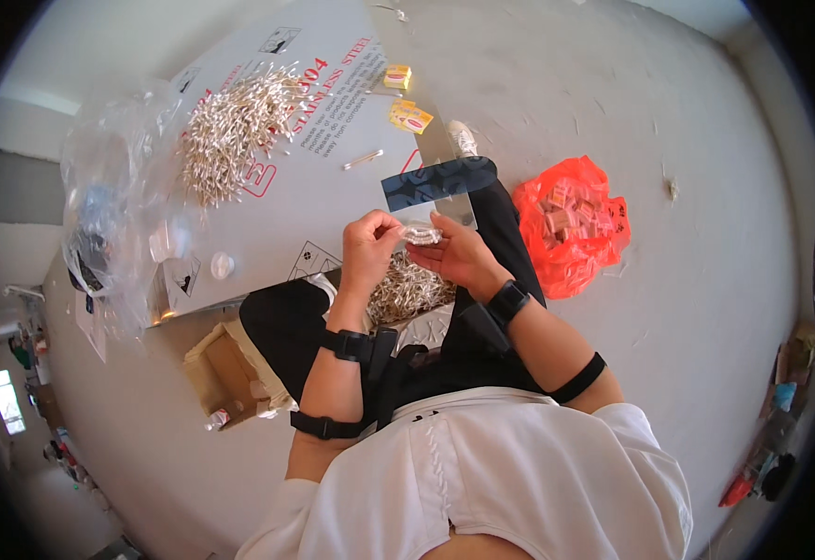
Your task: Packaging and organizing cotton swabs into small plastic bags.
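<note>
Above my lap, my right hand (463, 250) holds a small bundle of cotton swabs (421, 233) that looks wrapped in clear film. The thumb lies over it and the fingers are underneath. My left hand (368, 250) is closed in a pinch at the bundle's left end. Right below both hands, a mass of loose cotton swabs (409, 291) sits in a container between my legs, partly covered by my forearms. A large heap of cotton swabs (239, 131) lies on the grey table (342, 112), and a few single swabs (363, 161) are scattered closer to me.
Two small yellow packets (397, 77) lie near the table's right edge. On its left are a clear plastic bag (113, 233) and a round white container (223, 265). An open cardboard box (230, 369) stands on the floor. To the right sits a red plastic bag (566, 261) of small boxes.
</note>
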Action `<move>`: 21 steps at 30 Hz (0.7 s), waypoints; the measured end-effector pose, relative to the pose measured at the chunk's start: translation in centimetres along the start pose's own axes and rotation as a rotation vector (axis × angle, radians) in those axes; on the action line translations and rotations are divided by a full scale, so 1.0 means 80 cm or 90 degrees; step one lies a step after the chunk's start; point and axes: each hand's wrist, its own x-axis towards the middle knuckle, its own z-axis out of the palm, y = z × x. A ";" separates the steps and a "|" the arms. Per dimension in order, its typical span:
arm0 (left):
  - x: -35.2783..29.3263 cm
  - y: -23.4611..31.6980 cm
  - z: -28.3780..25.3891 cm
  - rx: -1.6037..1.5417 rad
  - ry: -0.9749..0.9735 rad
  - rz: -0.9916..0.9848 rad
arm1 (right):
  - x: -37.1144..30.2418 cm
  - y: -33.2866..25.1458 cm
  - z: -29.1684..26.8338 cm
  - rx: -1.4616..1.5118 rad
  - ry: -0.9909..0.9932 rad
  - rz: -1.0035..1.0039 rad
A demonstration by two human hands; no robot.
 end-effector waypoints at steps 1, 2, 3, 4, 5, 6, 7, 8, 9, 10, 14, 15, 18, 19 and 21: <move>0.001 -0.006 0.001 0.028 0.020 0.028 | -0.005 -0.002 0.000 -0.061 0.019 -0.013; 0.002 -0.013 0.002 0.057 0.041 0.055 | -0.011 -0.006 0.000 -0.069 0.018 -0.011; 0.003 -0.011 0.005 0.052 0.044 0.055 | -0.017 -0.012 0.000 -0.163 0.068 -0.048; 0.003 -0.009 0.007 0.077 0.048 0.069 | -0.021 -0.016 0.001 -0.257 0.118 -0.085; 0.004 -0.008 0.008 0.101 0.051 0.083 | -0.025 -0.015 0.003 -0.262 0.119 -0.085; 0.005 -0.004 0.010 0.098 0.052 0.083 | -0.030 -0.013 0.004 -0.439 0.131 -0.263; 0.007 0.000 0.011 0.105 0.038 0.070 | -0.032 -0.013 0.005 -0.614 0.139 -0.443; 0.009 0.003 0.012 0.112 0.023 0.057 | -0.028 -0.012 0.000 -0.622 0.087 -0.508; 0.012 0.002 0.012 0.110 0.024 0.058 | -0.028 -0.014 0.000 -0.625 0.087 -0.509; 0.014 0.001 0.011 0.116 0.018 0.083 | -0.028 -0.017 0.001 -0.675 0.062 -0.518; 0.021 -0.005 0.015 0.062 0.011 0.126 | -0.023 -0.023 0.005 -0.736 0.032 -0.553; 0.024 -0.003 0.017 0.061 0.010 0.127 | -0.021 -0.025 0.005 -0.736 0.034 -0.554; 0.030 -0.001 0.021 0.047 -0.015 0.071 | -0.014 -0.029 0.007 -0.661 0.058 -0.494; 0.034 -0.004 0.023 0.044 -0.005 0.074 | -0.012 -0.029 0.009 -0.628 0.060 -0.490; 0.039 -0.007 0.026 0.039 0.006 0.078 | -0.009 -0.031 0.015 -0.595 0.062 -0.486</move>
